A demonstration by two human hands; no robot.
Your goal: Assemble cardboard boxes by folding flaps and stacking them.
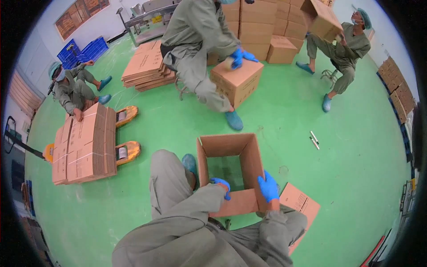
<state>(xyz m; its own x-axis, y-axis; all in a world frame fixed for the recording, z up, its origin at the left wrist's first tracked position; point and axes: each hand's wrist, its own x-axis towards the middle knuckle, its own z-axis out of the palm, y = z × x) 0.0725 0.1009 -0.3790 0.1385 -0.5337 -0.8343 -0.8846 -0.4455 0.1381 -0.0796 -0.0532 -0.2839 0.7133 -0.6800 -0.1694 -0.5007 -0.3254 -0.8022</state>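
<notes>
An open cardboard box (254, 155) stands between my knees, its four walls squared up. Green floor shows through the bottom. My left hand (222, 186), in a blue glove, reaches over the near side with its fingers curled at the near panel; the forearm partly hides it. At the near right corner my right hand (268, 186), also gloved in blue, grips the right wall. A flat folded carton (303, 201) lies on the floor, partly under my right leg.
Ahead, a co-worker bends over a closed box (242, 80). Another crouches by strapped flat cartons (84, 147) on a yellow pallet jack (128, 152) at left. A third lifts a box (321, 22) at right. Two markers (314, 139) lie on the green floor.
</notes>
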